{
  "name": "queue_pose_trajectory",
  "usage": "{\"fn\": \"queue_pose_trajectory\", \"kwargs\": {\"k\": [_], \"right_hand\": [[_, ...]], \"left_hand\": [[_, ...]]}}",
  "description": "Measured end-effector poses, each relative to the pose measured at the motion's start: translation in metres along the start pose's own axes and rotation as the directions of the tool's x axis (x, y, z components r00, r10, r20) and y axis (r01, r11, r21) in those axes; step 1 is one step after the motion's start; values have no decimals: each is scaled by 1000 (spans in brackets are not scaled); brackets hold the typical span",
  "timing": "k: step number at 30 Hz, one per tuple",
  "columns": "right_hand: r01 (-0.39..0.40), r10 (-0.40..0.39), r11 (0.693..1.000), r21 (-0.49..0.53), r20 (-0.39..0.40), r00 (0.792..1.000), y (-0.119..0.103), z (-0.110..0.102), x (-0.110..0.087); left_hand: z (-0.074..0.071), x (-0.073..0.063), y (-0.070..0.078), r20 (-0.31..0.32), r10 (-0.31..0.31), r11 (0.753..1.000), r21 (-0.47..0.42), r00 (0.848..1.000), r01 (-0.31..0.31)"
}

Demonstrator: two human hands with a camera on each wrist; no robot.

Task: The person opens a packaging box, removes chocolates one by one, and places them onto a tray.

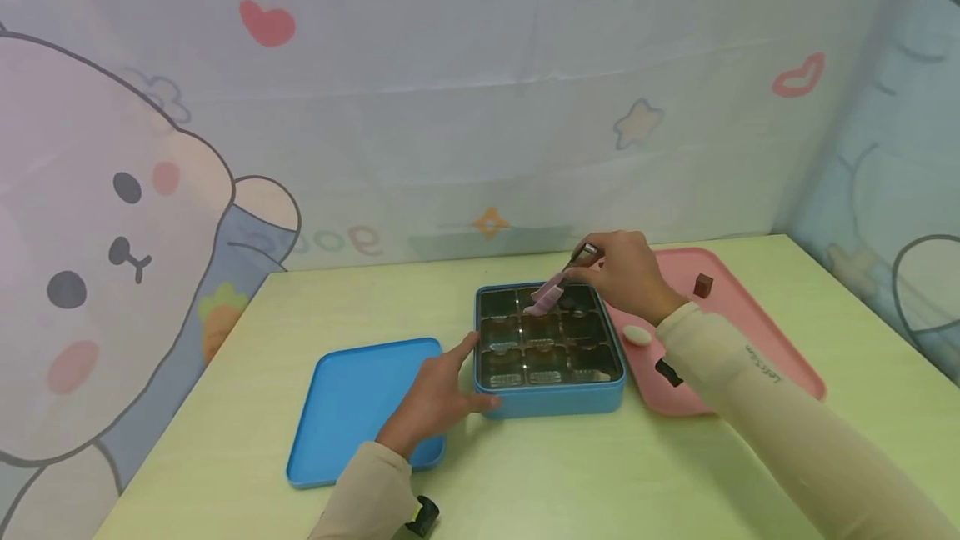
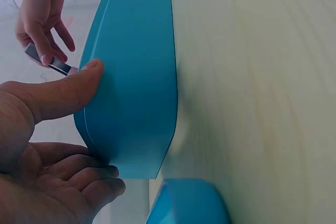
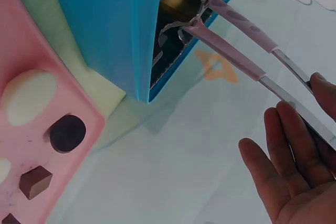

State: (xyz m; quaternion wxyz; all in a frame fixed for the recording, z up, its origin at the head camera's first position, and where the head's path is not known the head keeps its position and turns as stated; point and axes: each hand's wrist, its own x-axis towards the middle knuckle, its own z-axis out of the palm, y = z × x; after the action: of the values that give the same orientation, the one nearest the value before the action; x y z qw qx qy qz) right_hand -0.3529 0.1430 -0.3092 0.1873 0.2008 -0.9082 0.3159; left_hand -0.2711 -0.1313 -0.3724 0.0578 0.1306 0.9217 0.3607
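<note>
A blue square box (image 1: pixel 555 401) with a dark insert divided into several compartments stands on the table. My left hand (image 1: pixel 433 394) rests at its front left corner, thumb on the front wall and fingers along the left side. Over the box's back right, my right hand (image 1: pixel 624 273) holds pink-tipped metal tongs (image 3: pixel 231 52) by the handle between thumb and fingers. The tongs' two arms stand apart and point down into the back row of compartments; what lies between their tips is hidden. A dark round piece (image 1: pixel 567 304) shows in the back right compartment.
Right of the box lies a pink tray (image 1: pixel 757 340), partly under my right forearm. On it are a white oval piece (image 3: pixel 30 97), a dark round piece (image 3: pixel 68 133) and a brown cube (image 3: pixel 35 182). A blue lid (image 1: pixel 360 398) lies left of the box. A printed cloth hangs behind.
</note>
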Motion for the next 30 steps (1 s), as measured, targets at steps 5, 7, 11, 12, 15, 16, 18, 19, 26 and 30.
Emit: {"fn": "queue_pose_trajectory", "kwargs": {"k": [5, 7, 11, 12, 15, 16, 18, 19, 26, 30], "right_hand": [[13, -10, 998, -64, 48, 999, -2, 8, 1], [19, -15, 996, -83, 51, 999, -2, 11, 0], [36, -32, 994, -101, 36, 999, -3, 13, -1], [41, -38, 994, -105, 28, 999, -4, 13, -1], [57, -57, 993, -106, 5, 998, -4, 14, -2], [60, -61, 993, -106, 0, 998, -4, 14, -2], [62, -63, 993, -103, -12, 998, -3, 15, -3], [63, -65, 993, -103, -16, 998, -3, 15, -3], [83, -90, 992, -99, -61, 994, -1, 15, -5], [87, -92, 994, -66, -84, 992, -2, 13, -6]], "left_hand": [[0, 0, 0, -2, 1, 1000, 2, 1000, -1], [1, 0, -1, 1, 5, 1000, 3, 1000, -5], [1, 0, -1, 5, 6, 1000, 0, 1000, -6], [1, 0, 0, 5, 5, 1000, -1, 1000, -5], [0, 0, 0, 5, 1, 1000, -10, 1000, -1], [0, 0, 0, 5, 2, 1000, -9, 1000, -2], [0, 0, 0, 7, 4, 1000, -8, 1000, -4], [0, 0, -1, 9, 3, 1000, -7, 1000, -3], [0, 0, 0, 1, 4, 1000, 7, 1000, -4], [0, 0, 0, -1, 2, 1000, 8, 1000, -2]]}}
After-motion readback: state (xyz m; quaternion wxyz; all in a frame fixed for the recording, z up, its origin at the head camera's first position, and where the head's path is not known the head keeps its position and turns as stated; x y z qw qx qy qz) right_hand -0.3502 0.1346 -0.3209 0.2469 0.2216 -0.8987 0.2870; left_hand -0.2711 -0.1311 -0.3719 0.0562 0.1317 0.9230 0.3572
